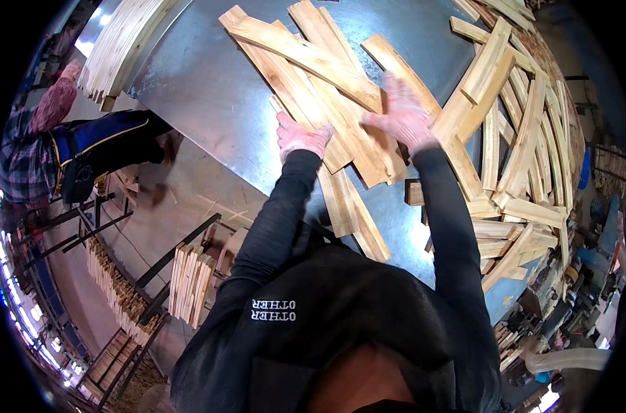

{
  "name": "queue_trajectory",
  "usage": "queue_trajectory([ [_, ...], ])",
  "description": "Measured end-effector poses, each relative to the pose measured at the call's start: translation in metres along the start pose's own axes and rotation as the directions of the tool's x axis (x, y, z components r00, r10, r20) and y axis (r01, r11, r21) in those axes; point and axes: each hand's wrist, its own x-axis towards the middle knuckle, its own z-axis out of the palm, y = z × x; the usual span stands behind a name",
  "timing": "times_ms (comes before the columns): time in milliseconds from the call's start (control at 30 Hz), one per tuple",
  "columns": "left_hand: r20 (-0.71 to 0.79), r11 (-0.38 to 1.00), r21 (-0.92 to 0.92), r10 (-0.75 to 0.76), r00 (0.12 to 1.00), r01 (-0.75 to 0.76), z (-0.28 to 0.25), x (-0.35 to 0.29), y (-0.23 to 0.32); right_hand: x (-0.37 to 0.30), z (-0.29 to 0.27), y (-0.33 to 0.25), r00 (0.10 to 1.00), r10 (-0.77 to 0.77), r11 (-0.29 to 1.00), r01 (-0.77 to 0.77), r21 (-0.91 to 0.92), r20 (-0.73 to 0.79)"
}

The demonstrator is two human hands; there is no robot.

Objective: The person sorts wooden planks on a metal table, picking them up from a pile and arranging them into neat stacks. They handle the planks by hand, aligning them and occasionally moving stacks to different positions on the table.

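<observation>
Both my hands wear pinkish knit gloves. My left hand [303, 140] is at the left edge of a loose pile of wooden boards [285, 86], thumb and fingers apart, the thumb against a board. Over the pile's right side, my right hand [406, 118] is spread with its fingers stretched out. Its thumb points at the end of a board lying slantwise on top [313, 58]. Whether the right palm touches wood cannot be made out. Another board [393, 58] lies just beyond it. Shorter pieces [338, 203] stick out toward my body.
The boards lie on a grey metal table [189, 89]. A jumbled heap of curved wooden pieces [526, 138] covers its right side. Stacked strips [123, 48] stand at the far left. A person in a plaid shirt [27, 148] is at the left. Racks hold more wood [189, 282] at lower left.
</observation>
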Motion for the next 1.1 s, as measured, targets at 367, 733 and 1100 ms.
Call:
queue_trajectory([
  [367,-0.075,0.985,0.172,0.028,0.997,-0.014,0.007,0.045,0.022,-0.037,0.055,-0.008,0.896,0.146,0.734,-0.382,0.561,0.420],
  [733,-0.044,0.985,0.035,0.170,0.984,-0.169,0.026,-0.021,-0.022,-0.052,0.107,0.014,0.947,0.122,0.461,-0.319,0.828,0.297],
  [1100,0.374,0.102,-0.927,0.185,0.909,0.361,0.027,-0.009,-0.038,-0.047,0.080,-0.014,0.894,-0.146,0.136,-0.407,0.903,0.425],
])
